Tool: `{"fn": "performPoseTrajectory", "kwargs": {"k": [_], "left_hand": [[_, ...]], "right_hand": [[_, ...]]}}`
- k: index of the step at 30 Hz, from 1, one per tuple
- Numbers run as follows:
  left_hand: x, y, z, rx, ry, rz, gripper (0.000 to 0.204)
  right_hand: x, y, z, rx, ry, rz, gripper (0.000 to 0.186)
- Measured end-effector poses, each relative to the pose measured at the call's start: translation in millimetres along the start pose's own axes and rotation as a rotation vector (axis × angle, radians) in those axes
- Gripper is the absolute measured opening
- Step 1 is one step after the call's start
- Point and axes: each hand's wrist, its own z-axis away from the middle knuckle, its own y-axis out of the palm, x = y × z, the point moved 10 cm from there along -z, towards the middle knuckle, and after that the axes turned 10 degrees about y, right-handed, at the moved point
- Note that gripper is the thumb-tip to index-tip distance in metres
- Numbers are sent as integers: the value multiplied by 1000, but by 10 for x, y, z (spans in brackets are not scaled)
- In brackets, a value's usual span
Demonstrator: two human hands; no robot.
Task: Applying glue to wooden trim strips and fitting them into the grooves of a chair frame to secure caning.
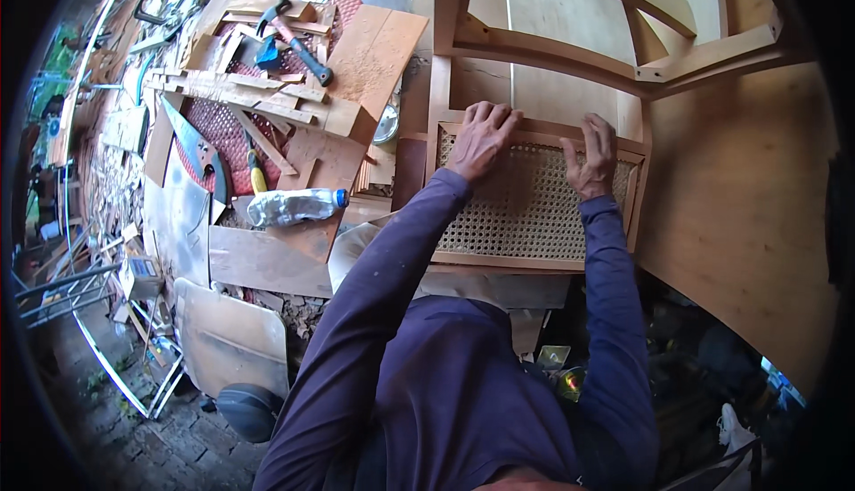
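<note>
A woven cane panel (521,202) with a wooden surround lies in front of me, against a larger wooden furniture frame (534,43). My left hand (484,139) bends its fingers over the far rail of the panel, left of its middle. Farther right along that rail is my right hand (591,160), its fingers hooked over the wood and its thumb apart on the near side. The undersides of both hands' fingertips are hidden.
Left of me, a cluttered worktop holds a hammer (303,50), a handsaw (198,148), a yellow-handled tool (256,173), wood strips (236,93) and a plastic bottle (297,207). A broad wooden panel (739,197) rises on the right. Below left stands a pale board (232,335).
</note>
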Motion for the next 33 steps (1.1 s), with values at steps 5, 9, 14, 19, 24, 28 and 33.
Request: {"fn": "performPoseTrajectory", "kwargs": {"k": [5,9,14,19,24,28,33], "left_hand": [[-28,112,-31,130,-13,60,53],[9,-581,-93,-130,-36,99,57],[-117,-1644,538,-222,-255,381,50],[-258,-2167,1621,-226,-576,233,39],[-371,-2122,2412,-223,-764,155,26],[-423,-1998,2623,-190,-841,132,28],[-505,-1797,2212,-44,-583,-20,35]], "right_hand": [[238,108,74,71,-19,-33,52],[525,26,1,-25,-48,-73,48],[1264,149,242,240,-175,-303,35],[1849,499,583,448,-347,-341,38],[1995,504,612,440,-381,-362,38],[1961,277,658,384,-268,-389,27],[1876,132,1041,494,-96,-475,26]]}}
